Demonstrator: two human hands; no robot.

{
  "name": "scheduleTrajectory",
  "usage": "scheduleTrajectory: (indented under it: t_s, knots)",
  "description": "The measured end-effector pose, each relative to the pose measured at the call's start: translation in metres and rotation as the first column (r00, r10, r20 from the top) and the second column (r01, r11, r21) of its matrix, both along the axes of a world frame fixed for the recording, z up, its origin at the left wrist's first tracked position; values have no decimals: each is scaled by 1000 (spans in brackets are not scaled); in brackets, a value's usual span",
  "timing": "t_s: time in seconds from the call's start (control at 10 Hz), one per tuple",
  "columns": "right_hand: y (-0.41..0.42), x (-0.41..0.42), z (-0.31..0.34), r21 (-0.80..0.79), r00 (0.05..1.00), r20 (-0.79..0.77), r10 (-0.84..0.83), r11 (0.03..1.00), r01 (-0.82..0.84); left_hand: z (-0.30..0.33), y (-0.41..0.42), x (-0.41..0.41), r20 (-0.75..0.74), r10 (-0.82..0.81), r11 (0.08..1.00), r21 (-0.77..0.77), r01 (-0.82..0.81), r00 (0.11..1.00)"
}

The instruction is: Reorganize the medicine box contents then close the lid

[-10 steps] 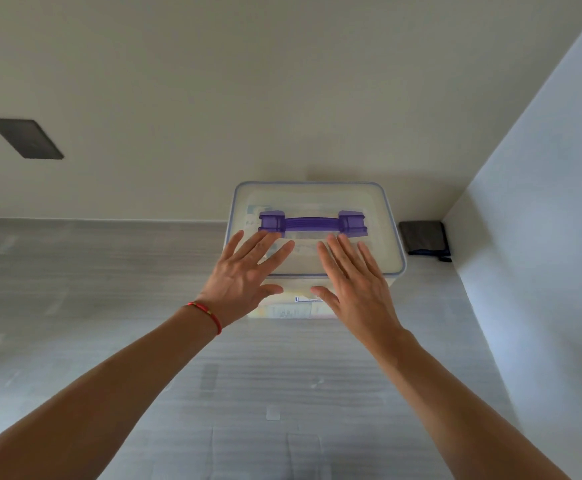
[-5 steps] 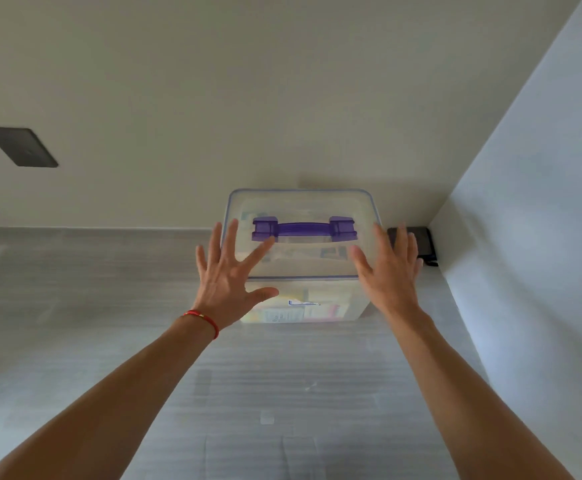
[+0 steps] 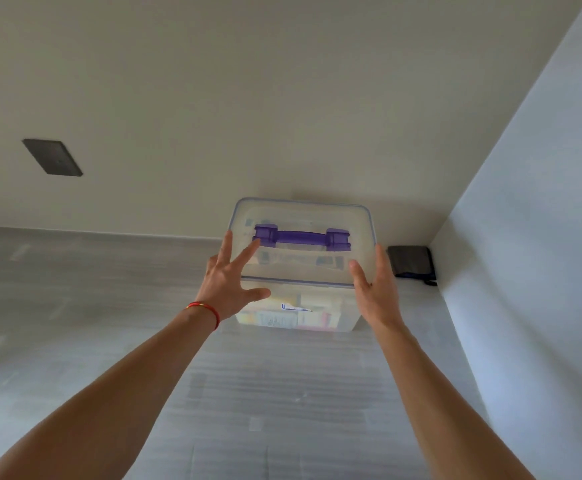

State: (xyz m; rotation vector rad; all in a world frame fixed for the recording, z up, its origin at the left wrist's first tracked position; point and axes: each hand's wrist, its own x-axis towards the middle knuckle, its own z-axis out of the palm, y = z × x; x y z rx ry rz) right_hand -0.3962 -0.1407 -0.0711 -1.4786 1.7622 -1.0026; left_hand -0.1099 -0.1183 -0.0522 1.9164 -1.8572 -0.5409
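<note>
From my remote seat, the head view shows a pale wall [image 3: 282, 98] filling the upper frame, meeting a grey striped surface [image 3: 109, 341] below and a bluish side wall [image 3: 542, 237] at the right. A dark square plate [image 3: 53, 157] sits on the pale wall, well apart from everything else.

The medicine box [image 3: 300, 306], translucent plastic, stands on the surface against the pale wall, near the corner. Its lid [image 3: 303, 216] lies flat on top, blue-edged, with a purple handle [image 3: 302, 238] lying across its middle. Coloured packets show dimly through the front wall; I cannot make out what they are.

Both of my bare arms reach forward to the box. My left hand [image 3: 229, 282] is at the lid's near left corner, fingers [image 3: 227, 244] straight and spread apart, thumb lying along the front edge below the rim. My right hand [image 3: 377, 289] is flat against the lid's right edge, fingers straight and together, thumb over the near right corner. Neither hand curls round anything.

A red cord bracelet [image 3: 206, 309] circles my left wrist. A small dark pouch [image 3: 410, 265] lies in the corner, just beside the box on its right.
</note>
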Motion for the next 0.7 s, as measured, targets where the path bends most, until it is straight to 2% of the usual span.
scheduleTrajectory:
  t_s: [0.1, 0.2, 0.3, 0.4, 0.6, 0.7]
  knots:
    - [0, -5, 0, 9, 999, 0, 35, 999, -35, -1, 10, -3, 23, 15, 1000, 20, -16, 1000]
    - [-1, -9, 6, 37, 993, -19, 113, 993, -112, 3, 22, -2, -25, -21, 996, 86, 23, 999]
    - [13, -11, 21, 46, 990, -63, 123, 992, -120, 13, 38, 2, -81, -61, 993, 97, 69, 995]
    - [41, -6, 43, -41, 998, -65, 26, 999, -28, 34, 59, 1, -71, 46, 999, -18, -47, 996]
    - [104, 31, 88, -70, 992, 19, -121, 990, 122, 98, 98, 3, -164, -114, 946, -320, 57, 980]
    - [131, 56, 115, -170, 982, 120, -149, 971, 168, 135, 108, 12, -188, -219, 868, -486, 104, 957]
